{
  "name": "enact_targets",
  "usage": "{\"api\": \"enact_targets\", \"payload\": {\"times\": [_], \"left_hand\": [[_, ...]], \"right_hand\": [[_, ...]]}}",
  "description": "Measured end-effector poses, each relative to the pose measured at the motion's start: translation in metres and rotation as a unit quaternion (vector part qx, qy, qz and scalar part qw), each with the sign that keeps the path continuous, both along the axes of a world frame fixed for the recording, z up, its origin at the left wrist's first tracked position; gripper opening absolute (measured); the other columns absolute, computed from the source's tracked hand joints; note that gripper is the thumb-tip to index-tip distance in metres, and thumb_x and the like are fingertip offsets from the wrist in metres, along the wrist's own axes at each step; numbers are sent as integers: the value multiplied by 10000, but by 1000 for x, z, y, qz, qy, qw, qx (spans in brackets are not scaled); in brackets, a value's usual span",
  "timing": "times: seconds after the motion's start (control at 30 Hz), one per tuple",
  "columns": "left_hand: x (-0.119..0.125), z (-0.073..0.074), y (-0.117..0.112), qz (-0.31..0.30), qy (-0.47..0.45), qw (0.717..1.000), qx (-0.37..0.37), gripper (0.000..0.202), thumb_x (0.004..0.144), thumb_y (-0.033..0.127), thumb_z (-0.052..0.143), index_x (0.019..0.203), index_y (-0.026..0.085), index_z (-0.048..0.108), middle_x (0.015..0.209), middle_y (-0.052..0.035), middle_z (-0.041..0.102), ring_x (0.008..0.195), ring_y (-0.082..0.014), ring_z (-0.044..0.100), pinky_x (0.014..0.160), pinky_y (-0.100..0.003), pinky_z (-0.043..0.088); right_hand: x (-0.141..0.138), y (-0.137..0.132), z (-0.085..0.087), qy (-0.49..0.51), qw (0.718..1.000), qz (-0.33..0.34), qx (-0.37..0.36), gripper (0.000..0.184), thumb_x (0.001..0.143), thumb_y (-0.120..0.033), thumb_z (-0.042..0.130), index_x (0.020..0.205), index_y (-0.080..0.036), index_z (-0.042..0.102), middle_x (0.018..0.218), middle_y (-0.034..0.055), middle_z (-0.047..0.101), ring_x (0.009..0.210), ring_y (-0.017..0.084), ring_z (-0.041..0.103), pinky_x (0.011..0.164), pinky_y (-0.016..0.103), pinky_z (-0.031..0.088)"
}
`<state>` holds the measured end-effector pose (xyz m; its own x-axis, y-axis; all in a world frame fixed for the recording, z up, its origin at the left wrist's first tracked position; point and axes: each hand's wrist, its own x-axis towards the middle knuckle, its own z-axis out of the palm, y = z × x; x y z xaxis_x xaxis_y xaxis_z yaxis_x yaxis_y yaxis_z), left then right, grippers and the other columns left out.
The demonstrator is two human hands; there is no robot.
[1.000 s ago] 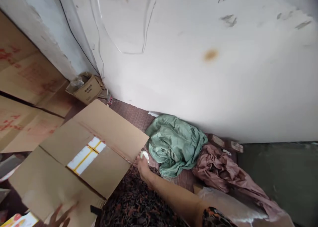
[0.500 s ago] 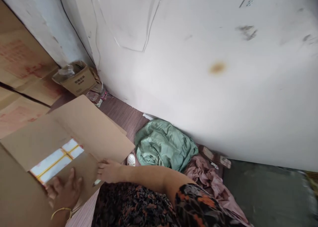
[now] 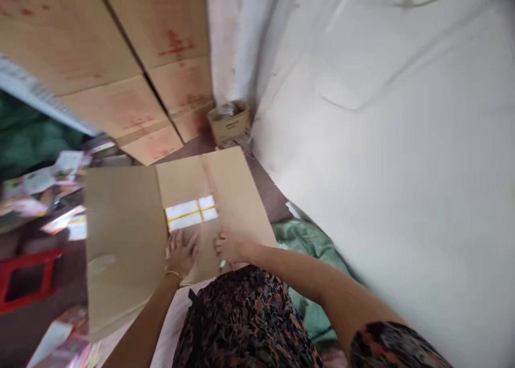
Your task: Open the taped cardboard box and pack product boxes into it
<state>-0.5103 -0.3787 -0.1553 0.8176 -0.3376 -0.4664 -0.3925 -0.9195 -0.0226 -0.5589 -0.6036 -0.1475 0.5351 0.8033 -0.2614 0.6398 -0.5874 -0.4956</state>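
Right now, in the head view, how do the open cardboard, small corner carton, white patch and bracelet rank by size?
1. Open cardboard
2. Small corner carton and white patch: too alike to rank; carton farther away
3. Bracelet

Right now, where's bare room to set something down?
On the open brown cardboard, the left panel looks bare, beside the white, yellow-lined rectangle. A narrow dark brown floor strip shows between cardboard and white wall. Crowded: around the left hand and right hand, and among scattered papers far left.
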Motion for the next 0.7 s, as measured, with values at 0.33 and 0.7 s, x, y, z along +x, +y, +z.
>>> {"api": "enact_targets", "payload": {"times": [0.33,0.7], "left_hand": [[-72,20,-31,202,29,972,-115,507,927,478,451,1425,397,408,1579,-92,208,1451,-370,128,1141,-639,100],[-100,3,-65,205,-17,973,-105,711,834,659,483,1471,392,315,1565,-49,259,1467,-273,155,1183,-448,90]], "right_hand": [[-40,7,26,85,982,167,-31,252,893,-116,465,1035,-130,671,1017,107,670,1016,261,585,952,432,409],[-40,-2,-5,55,894,413,-166,518,887,-34,268,1144,-201,687,1092,112,688,1067,267,629,931,435,486]]}}
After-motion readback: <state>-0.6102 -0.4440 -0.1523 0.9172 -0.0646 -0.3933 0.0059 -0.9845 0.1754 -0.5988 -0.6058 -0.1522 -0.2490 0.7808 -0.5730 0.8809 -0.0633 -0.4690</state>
